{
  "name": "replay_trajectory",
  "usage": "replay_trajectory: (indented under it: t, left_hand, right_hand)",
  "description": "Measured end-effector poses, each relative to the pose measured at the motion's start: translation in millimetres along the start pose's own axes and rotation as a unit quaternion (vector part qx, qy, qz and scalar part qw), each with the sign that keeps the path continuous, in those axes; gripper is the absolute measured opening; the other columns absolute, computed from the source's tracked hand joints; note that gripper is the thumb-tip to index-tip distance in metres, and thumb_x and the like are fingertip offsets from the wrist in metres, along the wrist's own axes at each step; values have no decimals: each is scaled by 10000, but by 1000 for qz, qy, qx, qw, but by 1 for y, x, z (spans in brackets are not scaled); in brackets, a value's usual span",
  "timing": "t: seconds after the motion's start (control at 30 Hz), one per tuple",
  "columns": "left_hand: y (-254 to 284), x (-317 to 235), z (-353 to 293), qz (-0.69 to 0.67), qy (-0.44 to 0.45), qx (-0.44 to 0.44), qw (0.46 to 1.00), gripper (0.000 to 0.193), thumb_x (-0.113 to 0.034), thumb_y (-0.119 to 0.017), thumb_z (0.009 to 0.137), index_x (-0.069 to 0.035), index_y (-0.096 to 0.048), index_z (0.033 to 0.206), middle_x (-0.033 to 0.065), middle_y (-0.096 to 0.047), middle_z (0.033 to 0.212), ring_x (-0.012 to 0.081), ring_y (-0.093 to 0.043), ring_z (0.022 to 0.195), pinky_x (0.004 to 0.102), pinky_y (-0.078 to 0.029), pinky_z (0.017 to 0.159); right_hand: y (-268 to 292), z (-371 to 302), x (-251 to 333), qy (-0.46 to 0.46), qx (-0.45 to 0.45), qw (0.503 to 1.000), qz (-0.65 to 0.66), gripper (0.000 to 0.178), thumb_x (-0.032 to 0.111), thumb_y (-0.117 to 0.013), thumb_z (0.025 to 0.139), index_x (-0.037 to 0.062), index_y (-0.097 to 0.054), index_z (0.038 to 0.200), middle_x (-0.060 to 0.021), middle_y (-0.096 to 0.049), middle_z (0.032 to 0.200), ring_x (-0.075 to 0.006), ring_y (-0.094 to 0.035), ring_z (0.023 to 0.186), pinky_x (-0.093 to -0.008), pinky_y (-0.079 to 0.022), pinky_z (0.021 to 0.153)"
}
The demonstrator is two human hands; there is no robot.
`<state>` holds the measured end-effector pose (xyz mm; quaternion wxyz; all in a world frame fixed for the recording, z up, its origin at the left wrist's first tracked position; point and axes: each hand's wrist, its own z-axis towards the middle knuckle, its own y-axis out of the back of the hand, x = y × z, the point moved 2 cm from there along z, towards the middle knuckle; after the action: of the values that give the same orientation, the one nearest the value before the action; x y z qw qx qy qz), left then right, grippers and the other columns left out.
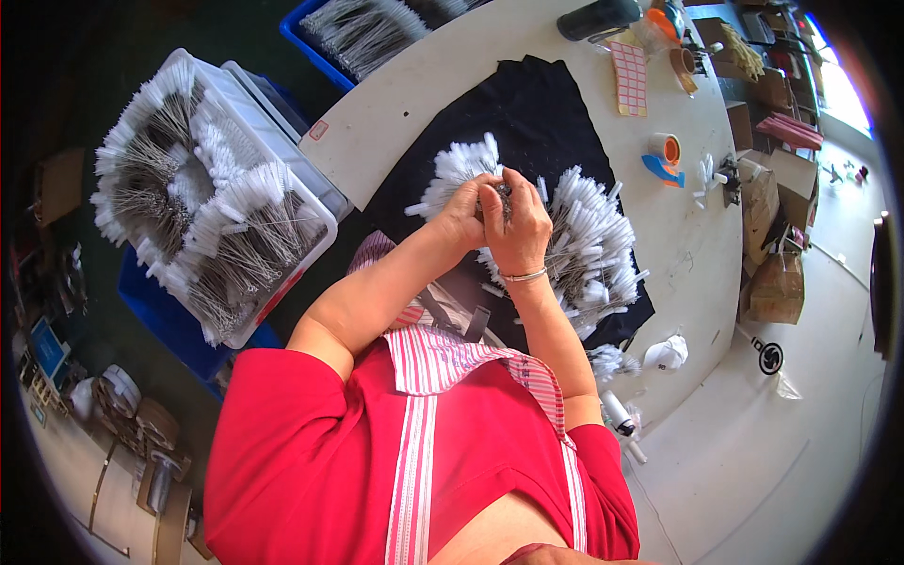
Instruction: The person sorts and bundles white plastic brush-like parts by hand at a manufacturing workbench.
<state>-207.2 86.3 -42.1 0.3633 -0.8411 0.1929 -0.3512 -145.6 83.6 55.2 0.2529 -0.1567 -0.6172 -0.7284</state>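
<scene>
Both my hands are together above a black cloth on the table. My left hand is closed around a bundle of small wire brushes, whose white bristle heads fan out to the far left. My right hand curls against the left one, its fingers bent round the wire stems of the same bundle. The fingers partly hide the stems. Close to my right wrist, a large loose pile of similar white-bristled brushes lies on the cloth.
A white crate full of brushes stands at the left. Behind, a blue bin holds more. On the pale table are a dark bottle, a label sheet, an orange-and-blue tape dispenser and a white crumpled item.
</scene>
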Motion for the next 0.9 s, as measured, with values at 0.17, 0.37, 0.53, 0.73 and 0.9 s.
replay_trajectory:
  t: [0.17,0.37,0.53,0.73,0.9]
  left_hand:
    - [-1,-4,-3,-52,88,-188,977,195,-316,-652,698,-135,-593,738,37,-618,836,208,-581,814,357,-472,769]
    - [0,-26,2,-8,114,-199,973,99,-195,-625,738,-104,-595,761,42,-614,807,201,-583,795,340,-478,769]
    - [-4,-36,1,-41,77,-81,993,149,-181,-643,746,-71,-591,830,68,-624,872,202,-599,841,366,-474,834]
    - [-21,-49,-2,-74,80,-114,987,241,-314,-577,786,-81,-578,845,76,-630,906,202,-595,896,391,-454,860]
    - [9,-35,-4,-15,115,-36,993,168,-208,-467,836,-71,-557,803,116,-614,896,215,-592,864,367,-468,828]
  right_hand:
    - [-35,2,-23,-41,74,996,-40,296,245,-573,824,-14,-571,967,-175,-615,901,-329,-609,799,-358,-498,674]
    - [-27,18,-17,-79,106,990,44,491,303,-577,823,-30,-460,1165,-238,-543,1063,-370,-559,942,-386,-465,792]
    - [-43,39,-7,-41,113,993,-18,354,265,-510,858,-6,-532,1084,-198,-574,1038,-336,-570,922,-376,-455,803]
    - [-58,61,-11,-54,179,975,-124,301,283,-450,887,24,-590,949,-146,-622,924,-320,-606,800,-374,-487,677]
    - [-55,23,-9,-17,160,984,-73,240,267,-535,814,26,-539,814,-155,-576,803,-318,-575,711,-375,-473,617]
